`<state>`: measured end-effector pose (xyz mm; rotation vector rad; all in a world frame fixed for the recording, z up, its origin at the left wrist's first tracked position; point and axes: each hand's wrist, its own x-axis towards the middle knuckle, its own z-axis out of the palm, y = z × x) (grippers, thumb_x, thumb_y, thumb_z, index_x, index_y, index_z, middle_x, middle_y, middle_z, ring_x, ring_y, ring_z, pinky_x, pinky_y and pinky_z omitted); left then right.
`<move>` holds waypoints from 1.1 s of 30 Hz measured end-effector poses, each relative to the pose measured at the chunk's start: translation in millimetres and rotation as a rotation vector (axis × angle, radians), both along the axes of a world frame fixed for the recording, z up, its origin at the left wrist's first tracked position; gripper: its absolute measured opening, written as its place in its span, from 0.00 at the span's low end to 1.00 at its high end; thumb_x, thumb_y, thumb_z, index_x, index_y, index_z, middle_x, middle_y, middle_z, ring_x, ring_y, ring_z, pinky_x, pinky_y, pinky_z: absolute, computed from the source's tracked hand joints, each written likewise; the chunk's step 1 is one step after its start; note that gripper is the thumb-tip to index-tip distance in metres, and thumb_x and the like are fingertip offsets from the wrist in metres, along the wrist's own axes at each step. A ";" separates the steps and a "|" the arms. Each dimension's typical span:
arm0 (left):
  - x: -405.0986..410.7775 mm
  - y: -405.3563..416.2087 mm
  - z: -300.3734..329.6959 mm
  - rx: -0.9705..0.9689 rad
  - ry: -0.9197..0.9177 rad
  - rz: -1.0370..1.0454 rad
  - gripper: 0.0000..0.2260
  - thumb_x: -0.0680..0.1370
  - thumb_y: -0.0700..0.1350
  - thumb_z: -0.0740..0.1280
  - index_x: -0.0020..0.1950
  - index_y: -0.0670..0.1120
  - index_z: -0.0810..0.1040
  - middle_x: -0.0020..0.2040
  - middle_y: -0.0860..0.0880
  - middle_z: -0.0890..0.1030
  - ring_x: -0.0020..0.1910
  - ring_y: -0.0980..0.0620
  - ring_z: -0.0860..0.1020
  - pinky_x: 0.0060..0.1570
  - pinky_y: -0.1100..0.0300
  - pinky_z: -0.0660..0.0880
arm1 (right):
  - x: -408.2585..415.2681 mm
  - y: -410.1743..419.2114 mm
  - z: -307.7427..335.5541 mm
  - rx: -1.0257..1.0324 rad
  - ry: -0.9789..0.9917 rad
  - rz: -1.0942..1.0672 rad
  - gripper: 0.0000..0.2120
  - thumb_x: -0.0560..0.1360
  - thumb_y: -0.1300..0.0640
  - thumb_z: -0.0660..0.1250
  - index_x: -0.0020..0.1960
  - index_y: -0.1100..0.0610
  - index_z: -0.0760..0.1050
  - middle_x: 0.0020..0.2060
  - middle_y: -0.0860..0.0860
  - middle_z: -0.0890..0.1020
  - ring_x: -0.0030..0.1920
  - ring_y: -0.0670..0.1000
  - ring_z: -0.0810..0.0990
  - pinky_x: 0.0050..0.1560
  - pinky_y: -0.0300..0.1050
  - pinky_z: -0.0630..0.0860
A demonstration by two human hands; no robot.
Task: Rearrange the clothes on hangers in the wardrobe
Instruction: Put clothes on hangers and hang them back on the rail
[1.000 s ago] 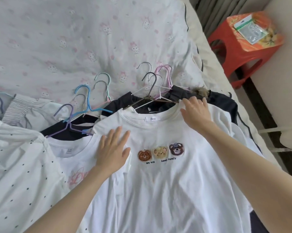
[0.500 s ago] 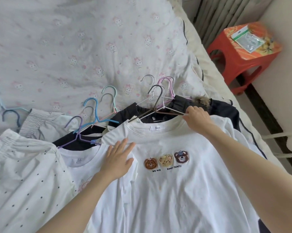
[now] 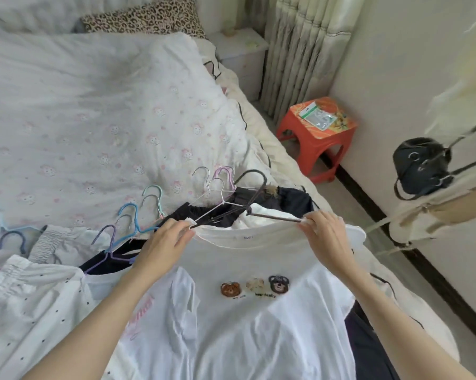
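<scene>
A white cotton T-shirt with three bear patches (image 3: pixel 253 319) lies on the bed (image 3: pixel 94 111), collar toward the far side, hem toward the near edge. Its dark metal wire hanger (image 3: pixel 254 200) runs left to right across the collar, hook pointing far. The left hand (image 3: pixel 165 242) pinches the shirt's left shoulder at the hanger's end; the right hand (image 3: pixel 323 233) pinches the right shoulder likewise.

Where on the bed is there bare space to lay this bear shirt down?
Free: the printed duvet beyond the hanger hooks, up to the leopard pillow. Crowded: the near edge, piled with hung clothes around the bear shirt.
</scene>
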<state>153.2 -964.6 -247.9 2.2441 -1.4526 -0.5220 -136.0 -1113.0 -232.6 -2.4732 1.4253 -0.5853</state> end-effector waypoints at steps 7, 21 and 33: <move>-72.5 -10.0 107.4 -0.359 0.056 -0.111 0.06 0.77 0.44 0.66 0.47 0.41 0.77 0.43 0.47 0.77 0.44 0.43 0.76 0.42 0.56 0.67 | -93.2 42.1 112.9 -0.214 -0.131 -0.170 0.07 0.72 0.57 0.68 0.43 0.62 0.77 0.39 0.55 0.78 0.43 0.59 0.75 0.43 0.43 0.58; -318.1 29.8 283.1 -0.798 0.197 -0.660 0.09 0.77 0.49 0.63 0.45 0.44 0.77 0.43 0.44 0.79 0.43 0.41 0.78 0.47 0.45 0.73 | -333.7 273.8 273.4 -0.702 -0.062 -0.772 0.20 0.71 0.43 0.60 0.39 0.61 0.77 0.36 0.55 0.78 0.41 0.59 0.77 0.44 0.46 0.64; -569.9 125.4 336.6 -0.843 0.451 -1.045 0.04 0.76 0.40 0.67 0.46 0.39 0.79 0.42 0.42 0.81 0.40 0.44 0.76 0.48 0.46 0.71 | -512.6 505.0 310.8 -0.834 -0.035 -1.213 0.29 0.70 0.32 0.58 0.38 0.59 0.73 0.34 0.47 0.73 0.37 0.51 0.71 0.45 0.39 0.61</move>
